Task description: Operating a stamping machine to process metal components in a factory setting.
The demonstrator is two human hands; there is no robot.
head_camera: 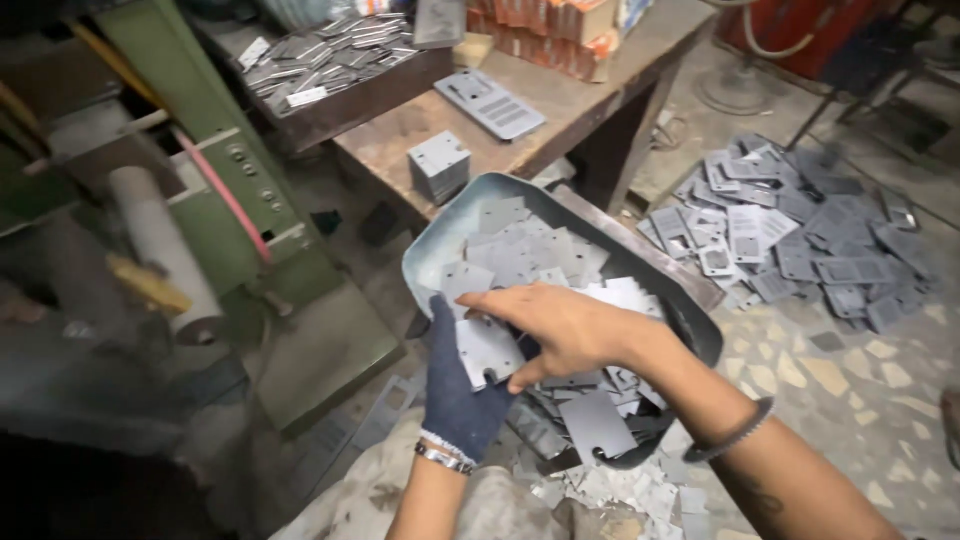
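Note:
A light blue metal tray (440, 235) full of small grey sheet-metal plates sits in front of me. My left hand (458, 395), in a dark blue glove with a metal bracelet at the wrist, holds a square plate (487, 348) from below. My bare right hand (560, 325), a dark bangle on its forearm, lies across the top of the same plate with thumb and fingers pinching it. More loose plates (545, 255) fill the tray behind the hands.
A wooden workbench (540, 85) carries a plate stack (438, 160), a larger vented plate (490, 102), orange boxes (545, 25) and a bin of plates (325, 45). A green machine (215, 170) stands left. Plates (790, 235) lie heaped on the floor right.

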